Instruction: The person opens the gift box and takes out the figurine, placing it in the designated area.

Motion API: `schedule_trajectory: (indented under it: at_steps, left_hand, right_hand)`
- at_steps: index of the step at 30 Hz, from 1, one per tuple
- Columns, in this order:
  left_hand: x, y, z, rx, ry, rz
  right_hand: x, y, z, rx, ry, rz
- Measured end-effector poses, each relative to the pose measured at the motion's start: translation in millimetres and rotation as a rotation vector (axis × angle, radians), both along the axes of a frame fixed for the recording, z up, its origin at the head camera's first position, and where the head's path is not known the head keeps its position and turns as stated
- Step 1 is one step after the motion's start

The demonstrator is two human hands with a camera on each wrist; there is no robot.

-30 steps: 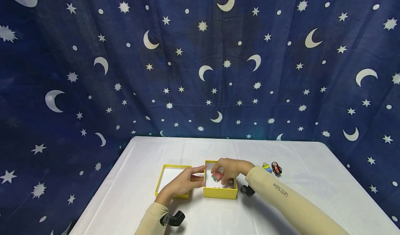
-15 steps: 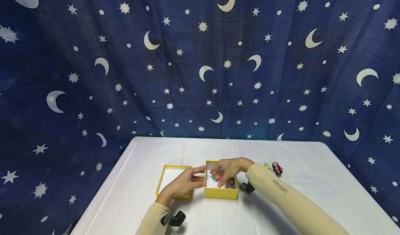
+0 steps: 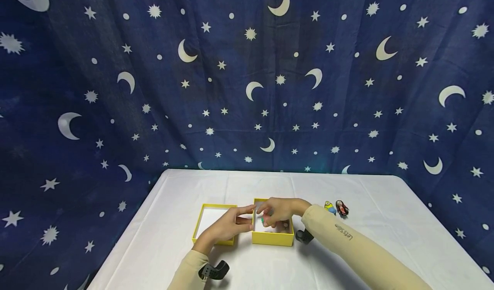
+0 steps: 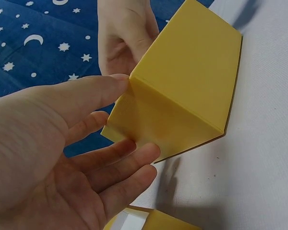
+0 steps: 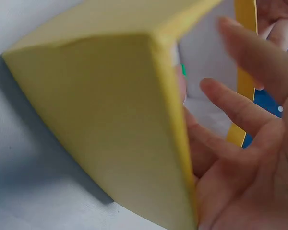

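Within the yellow box (image 3: 272, 239), the right hand (image 3: 282, 209), half bent, now covers most of the pink toy (image 5: 181, 86), contact likely, hold unclear; the left hand (image 3: 227, 225), fingers extended, touches the box.

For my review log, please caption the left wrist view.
Left hand touches a yellow box, right hand beyond it, star-patterned cloth behind.

It looks like a recording set: a moon-and-star curtain (image 3: 231, 73) hangs from nine o'clock through twelve to three, around a white-draped table (image 3: 193, 185) and a wrist camera (image 3: 219, 270) near six.
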State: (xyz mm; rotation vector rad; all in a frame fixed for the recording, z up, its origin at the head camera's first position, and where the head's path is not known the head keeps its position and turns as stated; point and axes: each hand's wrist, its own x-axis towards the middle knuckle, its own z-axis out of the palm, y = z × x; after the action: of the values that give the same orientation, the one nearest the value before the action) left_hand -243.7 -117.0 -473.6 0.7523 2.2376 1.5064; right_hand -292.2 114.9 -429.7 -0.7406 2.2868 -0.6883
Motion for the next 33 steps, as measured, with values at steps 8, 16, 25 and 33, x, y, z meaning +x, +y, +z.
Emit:
schedule_trajectory:
  at_steps: [8, 16, 25, 33]
  left_hand:
    - [0.2, 0.4, 1.2, -0.001, -0.006, 0.019]
    - [0.5, 0.8, 1.1, 0.003, -0.009, 0.017]
    - [1.2, 0.5, 0.6, 0.003, -0.012, 0.02]
    - [-0.1, 0.2, -0.3, 0.017, -0.024, 0.012]
  right_hand:
    - [2.2, -1.1, -4.3, -0.078, 0.011, -0.009]
    - [5.0, -2.1, -8.1, -0.127, 0.037, -0.054]
    - [7.5, -2.0, -13.2, -0.195, 0.085, -0.091]
    - [6.5, -1.8, -14.0, -0.27, 0.103, -0.097]
